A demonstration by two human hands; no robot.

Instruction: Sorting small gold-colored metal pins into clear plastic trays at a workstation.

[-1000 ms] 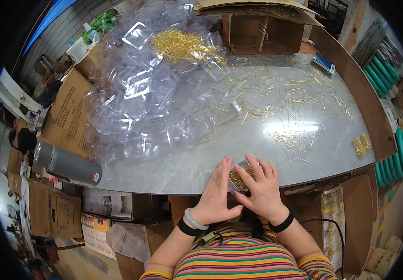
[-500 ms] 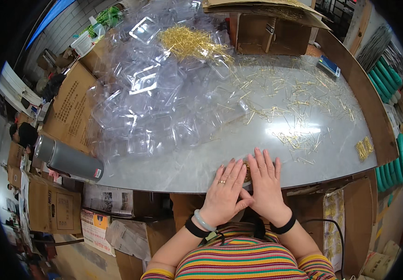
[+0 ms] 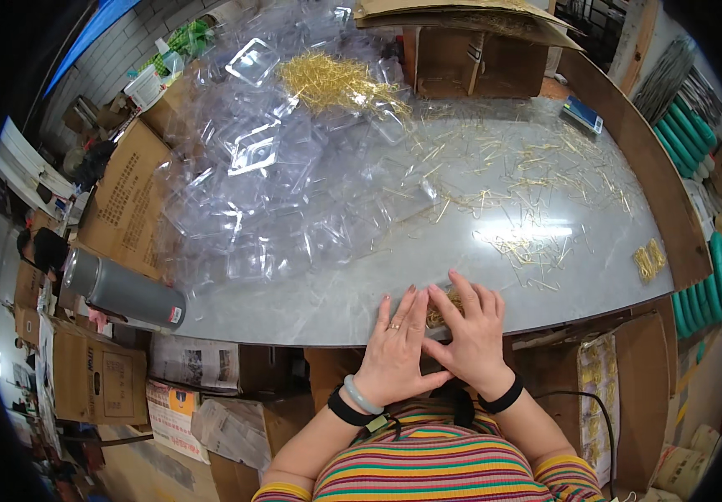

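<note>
At the near edge of the grey table [image 3: 311, 305], my left hand [image 3: 396, 345] and my right hand [image 3: 473, 341] lie flat with fingers stretched out. Between them is a small heap of gold wire hooks [image 3: 436, 315], partly covered by my fingers; whether it sits in a clear box I cannot tell. My right fingers touch its right side, and my left fingers rest along its left. Loose gold hooks [image 3: 528, 247] are scattered beyond my hands. A compact bundle of gold hooks [image 3: 649, 261] lies by the table's right edge.
Clear plastic boxes [image 3: 273, 197] are heaped on the left, with a gold hook pile [image 3: 331, 79] on top. A grey flask [image 3: 131, 293] stands at the left edge. Cardboard boxes [image 3: 440, 63] and a blue packet [image 3: 583, 114] are at the back. A brown board [image 3: 658, 159] borders the right.
My right hand's fingers have spread and shifted, and a gap has opened between my hands, showing more of the hook heap. My left hand has moved slightly left.
</note>
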